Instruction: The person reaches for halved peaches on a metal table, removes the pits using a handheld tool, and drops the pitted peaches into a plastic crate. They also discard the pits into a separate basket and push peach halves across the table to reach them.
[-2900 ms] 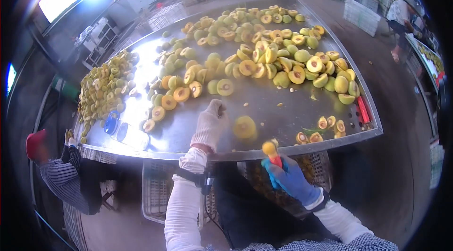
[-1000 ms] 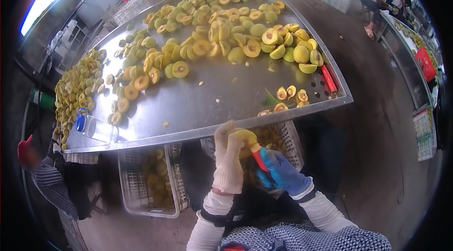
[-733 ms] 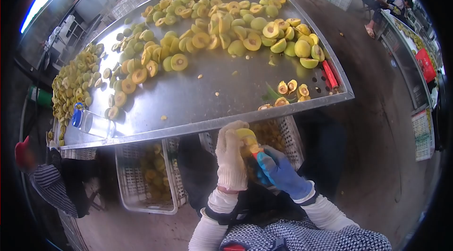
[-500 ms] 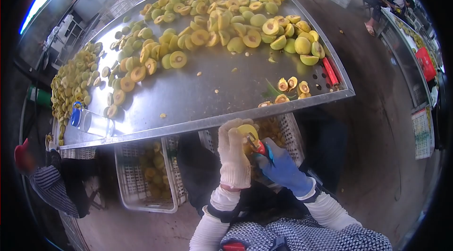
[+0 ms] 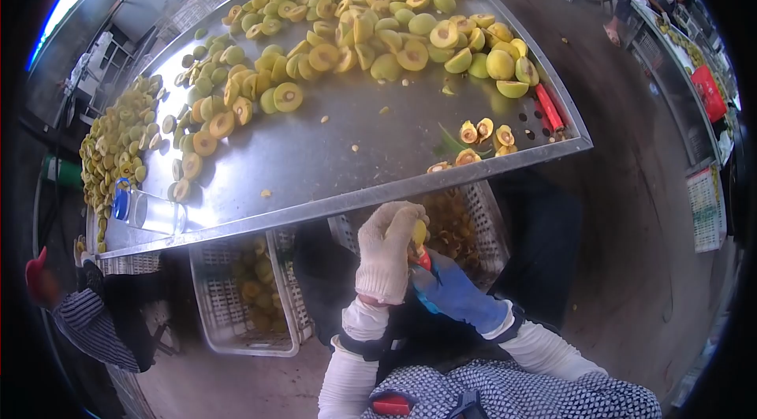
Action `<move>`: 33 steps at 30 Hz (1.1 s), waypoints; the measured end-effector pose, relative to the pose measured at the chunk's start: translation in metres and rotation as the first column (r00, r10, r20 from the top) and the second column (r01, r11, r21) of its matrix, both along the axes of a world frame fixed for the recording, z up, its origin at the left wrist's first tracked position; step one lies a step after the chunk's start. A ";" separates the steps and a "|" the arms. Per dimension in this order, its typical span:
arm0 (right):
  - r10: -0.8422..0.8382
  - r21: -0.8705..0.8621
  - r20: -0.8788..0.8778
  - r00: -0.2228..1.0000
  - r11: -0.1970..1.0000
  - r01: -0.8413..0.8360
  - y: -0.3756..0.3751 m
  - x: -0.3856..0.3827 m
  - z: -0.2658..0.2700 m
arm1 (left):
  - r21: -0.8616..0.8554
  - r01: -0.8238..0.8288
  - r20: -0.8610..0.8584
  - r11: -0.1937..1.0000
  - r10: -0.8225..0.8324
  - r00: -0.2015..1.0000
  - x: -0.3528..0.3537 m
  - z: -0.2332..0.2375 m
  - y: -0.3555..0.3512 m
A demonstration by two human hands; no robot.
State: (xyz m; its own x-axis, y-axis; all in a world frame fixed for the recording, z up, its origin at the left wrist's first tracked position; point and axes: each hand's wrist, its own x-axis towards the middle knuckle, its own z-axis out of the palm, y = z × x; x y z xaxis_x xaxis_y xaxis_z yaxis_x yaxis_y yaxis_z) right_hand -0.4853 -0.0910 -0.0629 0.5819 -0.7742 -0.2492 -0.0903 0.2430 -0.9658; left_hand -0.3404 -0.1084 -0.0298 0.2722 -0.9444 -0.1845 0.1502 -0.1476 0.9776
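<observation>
Yellow fruit half [image 5: 419,231] sits just below the near edge of the counter [image 5: 355,202], pinched in the left hand [image 5: 386,253] (white knit glove), fingers closed round it. Only a thin strip shows past the glove. That strip stands approx. upright, long axis running toward the counter edge. Can't tell which way the cut face looks.

Right hand [image 5: 453,293], blue glove, is clamped on a red-handled tool [image 5: 424,260]. The handle runs from the glove up toward the fruit, working end hidden btw. glove & fruit.

Both hands hang over a white crate [image 5: 485,222] under the counter edge, w/ brownish-yellow scraps in it. A 2nd crate [image 5: 236,293] sits further along under the same edge, yellow fruit inside.

On the counter:
- a small bunch of pitted pieces [image 5: 482,135] close to the edge, above the hands
- a red object [image 5: 550,108] lying along the counter's side rim
- a big spread of halved fruit [image 5: 355,25] across the far part
- a clear bottle [image 5: 146,210] w/ blue cap, on its side at the other near corner

A person's striped sleeve [image 5: 95,316] shows below that corner.
</observation>
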 end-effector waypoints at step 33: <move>-0.018 0.375 0.141 0.990 0.926 -0.037 0.014 0.013 0.004 | 0.225 0.214 -0.023 0.951 -0.214 0.977 0.025 0.016 -0.012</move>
